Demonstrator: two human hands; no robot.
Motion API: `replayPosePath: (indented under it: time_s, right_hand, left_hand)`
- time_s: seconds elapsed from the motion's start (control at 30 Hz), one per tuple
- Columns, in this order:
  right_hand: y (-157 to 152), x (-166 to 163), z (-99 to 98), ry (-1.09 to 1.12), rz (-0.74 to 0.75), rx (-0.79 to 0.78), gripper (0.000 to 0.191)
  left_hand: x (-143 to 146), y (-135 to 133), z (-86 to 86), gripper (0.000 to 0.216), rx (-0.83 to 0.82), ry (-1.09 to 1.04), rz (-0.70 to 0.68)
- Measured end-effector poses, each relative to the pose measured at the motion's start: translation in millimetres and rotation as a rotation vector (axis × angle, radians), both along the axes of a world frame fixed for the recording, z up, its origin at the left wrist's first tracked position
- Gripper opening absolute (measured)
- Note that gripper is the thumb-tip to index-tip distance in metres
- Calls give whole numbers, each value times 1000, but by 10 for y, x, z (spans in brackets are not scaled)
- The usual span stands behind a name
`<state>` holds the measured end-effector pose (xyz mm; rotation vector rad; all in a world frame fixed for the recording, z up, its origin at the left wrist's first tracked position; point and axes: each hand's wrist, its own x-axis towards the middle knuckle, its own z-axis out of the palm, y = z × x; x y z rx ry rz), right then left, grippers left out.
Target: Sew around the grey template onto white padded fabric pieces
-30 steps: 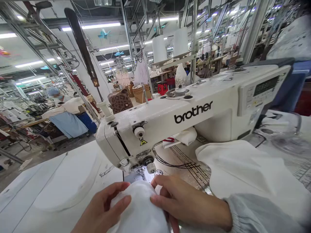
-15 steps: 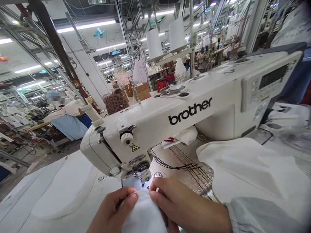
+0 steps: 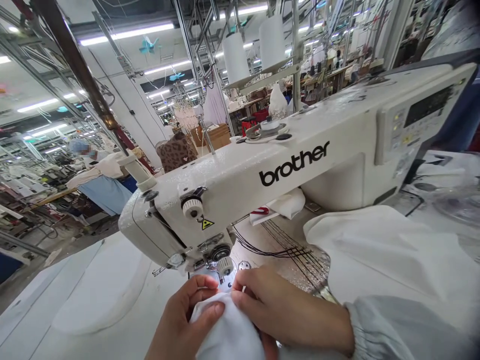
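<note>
Two-handed hold on a limp white fabric piece at the needle end of a white, glossy metal sewing machine. The fabric lies just in front of the machine's small metal presser foot, its far edge apart from the foot and raised in a soft peak between the hands. The bare left hand is partly closed: its thumb lies on the upper face, the index finger arches above the edge, and the other fingertips pass out of sight behind the cloth. The right hand, in a pale elastic-cuffed sleeve, has thumb and forefinger drawn almost together, nipping the edge; its remaining fingers are mostly hidden. To the left of the machine lies a flat, rounded white pad of material; to its right, before the pillar, a broad, rumpled white cloth. Good practice here, as judged: align the edge between the two pinches, smooth the peak before it nears the foot, hold both sides under equal, light tension so that the thin material does not pucker, and leave the fingertips clear of the needle's path.
</note>
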<state>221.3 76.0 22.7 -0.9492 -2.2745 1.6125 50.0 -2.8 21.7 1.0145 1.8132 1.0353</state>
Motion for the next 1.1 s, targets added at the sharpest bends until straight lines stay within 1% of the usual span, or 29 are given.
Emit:
replayPosePath:
  time_s: [0.07,0.2,0.37,0.57,0.7,0.77,0.8,0.87,0.9,0.93,0.97,1.03,1.07,1.1]
  right_hand:
    - [-1,-2,26,0,12,-26,18]
    - [-9,0,62,-6,25,-59,28]
    - [-18,-3,81,-46,9,-84,29]
    - [-20,-5,19,1,-3,-110,28]
    - [-20,19,-52,88,57,-178,33]
    - [-23,33,-75,142,92,-188,32]
    - [-26,38,-81,168,89,-153,31]
    - [-38,45,-78,204,55,-1,29]
    - [-50,46,-69,215,37,92,28]
    - [-68,47,-55,229,25,172,28]
    - [-95,50,-39,248,18,230,28]
    - [-185,74,-7,304,0,297,29]
    - [-250,100,4,342,-8,324,29]
    - [-326,139,7,383,-13,356,27]
  left_hand:
    - [-8,-3,-3,42,2,2,0]
    - [-23,-16,-25,47,-15,-20,-38]
    - [-15,-40,-17,52,-47,-64,-54]
    - [-22,-46,-36,53,-48,-71,-58]
    - [-34,-31,11,49,-31,-78,-59]
    - [-60,-50,84,48,-41,-105,-90]
    - [-81,-76,134,48,-62,-111,-133]
    - [-133,-174,255,43,-117,-65,-240]
    - [-158,-247,327,38,-136,3,-269]
    - [-179,-339,405,31,-136,98,-270]
    - [-193,-446,489,24,-113,212,-236]
    - [-195,-702,663,17,-17,417,-118]
    - [-186,-844,744,16,28,476,-73]
    - [-175,-989,811,16,55,495,-56]
